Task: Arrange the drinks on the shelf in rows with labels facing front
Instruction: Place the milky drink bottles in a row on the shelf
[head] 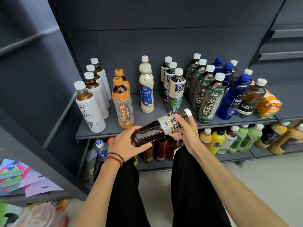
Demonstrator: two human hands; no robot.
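**Oolong tea bottle held sideways in front of the shelf**

The person grasps a dark, clear-plastic tea bottle with a cream label and white cap (157,128) in both hands. It lies almost flat in the air just in front of the grey metal shelf (91,135), cap pointing right and towards the shelf, label turned upward. The left hand (126,145) is wrapped round the base; the right hand (185,130) clasps the labelled upper part, fingers curled over it.

On the shelf stand rows running front to back:
- white-sleeved tea bottles (91,110) at the left
- orange-labelled bottles (123,105)
- cream milk-tea bottles (146,94)
- matching cream-labelled oolong bottles (176,90), just behind the held one
- green-labelled bottles (211,99)
- blue bottles (232,99)

Orange cartons (268,104) lie at the far right. Red and black bead bracelets (114,158) circle the left wrist.
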